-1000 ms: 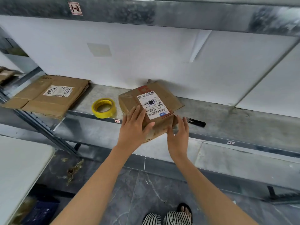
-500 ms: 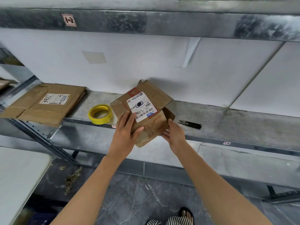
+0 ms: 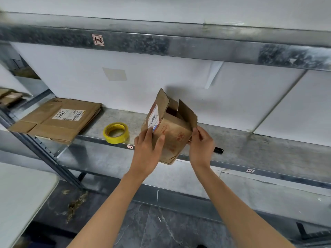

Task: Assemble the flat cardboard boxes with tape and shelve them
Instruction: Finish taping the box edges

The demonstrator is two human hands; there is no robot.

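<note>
A small brown cardboard box (image 3: 174,133) with a white shipping label is held up in front of the metal shelf (image 3: 250,147), opened into shape with its top flaps standing up. My left hand (image 3: 147,151) grips its left side, thumb on the front face. My right hand (image 3: 201,145) pinches the right flap edge. A roll of yellow tape (image 3: 116,132) lies on the shelf just left of the box. A flat cardboard box (image 3: 59,120) with a label lies further left on the shelf.
A black-handled tool (image 3: 218,150) lies on the shelf behind my right hand, mostly hidden. More flat cardboard (image 3: 9,97) sits at the far left. A white table (image 3: 21,197) stands at lower left. An upper shelf beam (image 3: 161,42) runs overhead.
The box has been lifted off the shelf edge and squared open from nearly flat into an upright shape. My right hand moved from under it to its right flap.
</note>
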